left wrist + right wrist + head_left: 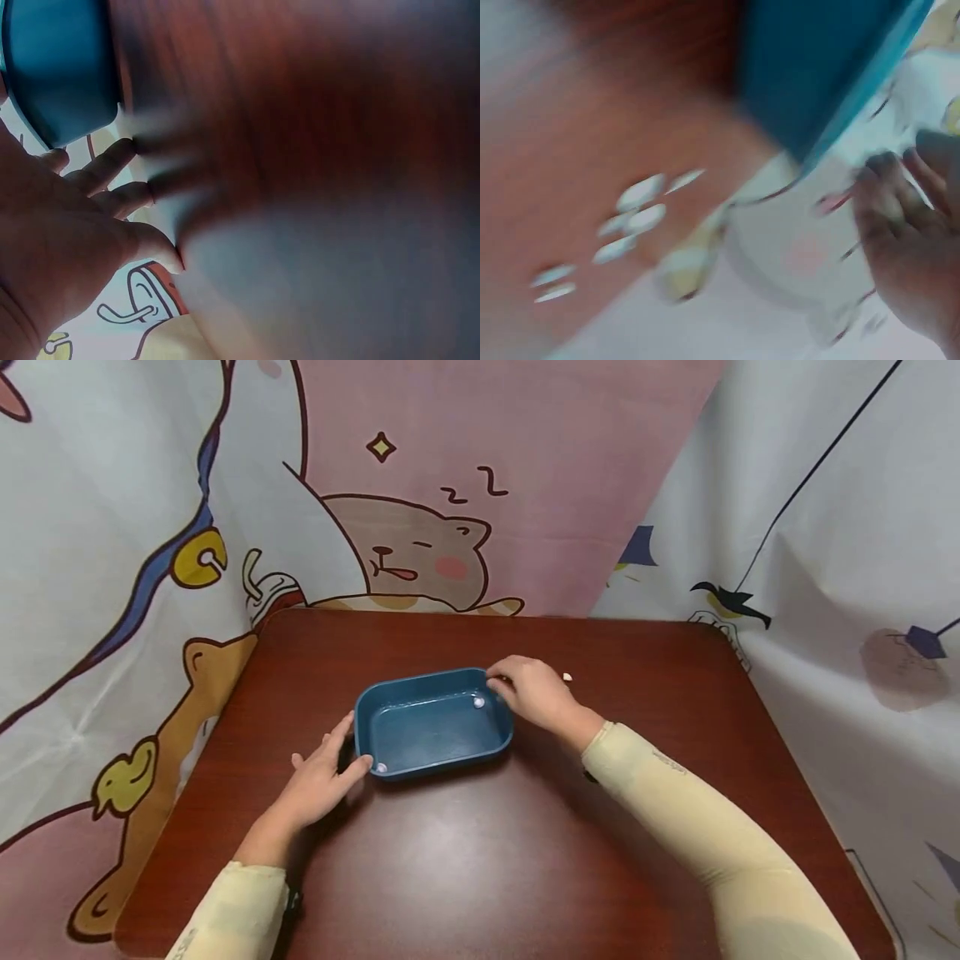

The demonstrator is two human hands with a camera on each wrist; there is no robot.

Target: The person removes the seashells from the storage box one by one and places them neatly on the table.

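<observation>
A dark blue rectangular tray (435, 768) with rounded corners sits on the table. Inside it, one small pale round piece (478, 702) lies near the far right corner and another small pale piece (382, 768) by the near left corner. My left hand (318, 781) rests against the tray's left end, fingers spread along the outside and thumb at the rim. At the far right corner, my right hand (536, 693) hovers over the rim with fingers bent toward the thumb; blur hides whether anything is between them. Several small white flat oval pieces (641, 193) lie on the table beside the tray.
The reddish-brown wooden table (465, 877) has rounded corners. A cartoon-printed cloth (570, 468) hangs behind it and along both sides. In the head view, one white piece (567, 677) shows just past the right hand.
</observation>
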